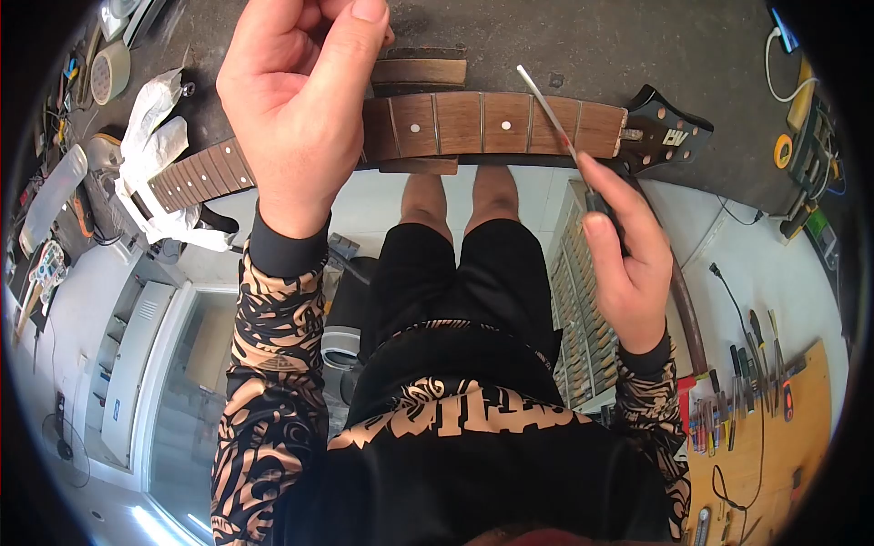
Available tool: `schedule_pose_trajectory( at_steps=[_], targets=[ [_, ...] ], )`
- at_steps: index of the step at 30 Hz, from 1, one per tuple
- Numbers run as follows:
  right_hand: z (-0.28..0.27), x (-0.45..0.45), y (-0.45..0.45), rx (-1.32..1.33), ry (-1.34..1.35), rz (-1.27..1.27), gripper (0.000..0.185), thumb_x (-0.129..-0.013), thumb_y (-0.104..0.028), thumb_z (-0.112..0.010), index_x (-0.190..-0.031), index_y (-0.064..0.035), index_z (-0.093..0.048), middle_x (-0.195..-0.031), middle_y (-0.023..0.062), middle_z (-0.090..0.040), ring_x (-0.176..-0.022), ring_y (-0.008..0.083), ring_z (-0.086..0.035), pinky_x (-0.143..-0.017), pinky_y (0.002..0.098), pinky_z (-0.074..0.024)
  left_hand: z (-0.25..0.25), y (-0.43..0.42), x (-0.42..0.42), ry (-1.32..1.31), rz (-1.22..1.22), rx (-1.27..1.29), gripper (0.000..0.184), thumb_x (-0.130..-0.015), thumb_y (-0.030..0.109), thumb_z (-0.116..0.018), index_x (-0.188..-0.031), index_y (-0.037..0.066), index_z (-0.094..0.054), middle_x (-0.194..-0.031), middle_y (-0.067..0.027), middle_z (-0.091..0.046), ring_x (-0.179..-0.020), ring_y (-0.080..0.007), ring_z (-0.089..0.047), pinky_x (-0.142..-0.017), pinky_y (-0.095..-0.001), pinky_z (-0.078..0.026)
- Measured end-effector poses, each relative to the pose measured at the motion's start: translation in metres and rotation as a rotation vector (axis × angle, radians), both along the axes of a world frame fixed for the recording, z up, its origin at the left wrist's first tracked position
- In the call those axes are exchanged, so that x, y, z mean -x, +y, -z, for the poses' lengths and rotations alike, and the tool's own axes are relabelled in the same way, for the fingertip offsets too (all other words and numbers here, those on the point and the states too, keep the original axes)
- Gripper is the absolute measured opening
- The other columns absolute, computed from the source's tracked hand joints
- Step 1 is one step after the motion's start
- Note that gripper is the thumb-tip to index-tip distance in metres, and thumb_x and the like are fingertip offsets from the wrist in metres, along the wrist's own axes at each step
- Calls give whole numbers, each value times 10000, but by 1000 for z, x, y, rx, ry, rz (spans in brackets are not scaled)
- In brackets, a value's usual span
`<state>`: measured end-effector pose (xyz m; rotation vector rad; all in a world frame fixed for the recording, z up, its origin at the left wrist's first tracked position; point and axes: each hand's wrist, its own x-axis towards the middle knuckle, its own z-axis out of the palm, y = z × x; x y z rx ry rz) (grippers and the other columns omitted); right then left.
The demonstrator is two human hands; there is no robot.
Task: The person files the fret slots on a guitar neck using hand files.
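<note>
A guitar neck (pixel 464 124) with a brown fretboard and dot inlays lies across the workbench, its black headstock (pixel 669 132) at the right. Above its middle-left part is my left hand (pixel 305 100), fingers curled with thumb and fingertips close together; whatever they might hold is too small or hidden to make out. My right hand (pixel 628 246) grips the dark handle of a thin metal tool (pixel 544 105), whose shaft points up and left over the fretboard near the headstock end. White wrapping (pixel 150 150) covers the guitar's body end at the left.
Wooden strips (pixel 421 72) lie behind the neck on the dark workbench (pixel 564 45). A tape roll (pixel 111 73) and assorted tools sit at the left. A cable (pixel 774 68) and tools lie at the right edge. Below right, tools hang on a wooden board (pixel 774 464).
</note>
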<state>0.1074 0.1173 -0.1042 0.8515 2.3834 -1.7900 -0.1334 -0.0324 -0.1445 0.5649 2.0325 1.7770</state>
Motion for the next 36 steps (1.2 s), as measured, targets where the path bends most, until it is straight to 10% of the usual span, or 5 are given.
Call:
schedule_pose_trajectory(
  at_steps=[3,14,23,32,36],
  targets=[
    [-7,-12,-4,166,-75,106,392,-1029,-2,-608,-1416,53,-644,-1443,174,-690,-1337,269,-657,-1133,363,-473,2,0,0,21,-1,-8,281,-1036,48,-645,-1293,-66,-627,-928,-16,-634,-813,-68,-568,-731,-213,-447],
    [8,26,-5,-460,95,-304,645,-839,87,-706,-1451,-114,-682,-815,62,-535,-616,206,-552,-544,366,-477,1,-1,2,1,-21,-9,288,-1030,56,-653,-1292,-63,-630,-938,-18,-638,-812,-70,-573,-721,-207,-441],
    [-9,-10,-20,189,-105,208,394,-1017,37,-605,-1408,41,-659,-1430,177,-695,-1299,275,-676,-1083,347,-507,3,-1,1,-9,-21,-41,287,-1032,52,-646,-1293,-66,-627,-952,-24,-642,-820,-72,-576,-734,-206,-443],
    [1,28,1,-479,14,-283,561,-928,59,-676,-1462,-115,-677,-821,67,-520,-608,143,-559,-577,363,-481,0,-4,3,-42,-6,-50,288,-1032,53,-653,-1293,-64,-630,-947,-25,-643,-821,-71,-577,-738,-205,-446],
    [-11,31,-8,-176,-42,-187,497,-963,46,-658,-1449,-56,-668,-1053,105,-712,-870,195,-711,-776,331,-555,4,-4,6,-33,-26,-95,285,-1034,46,-647,-1296,-64,-630,-949,-26,-647,-825,-72,-583,-748,-208,-457]
  ],
)
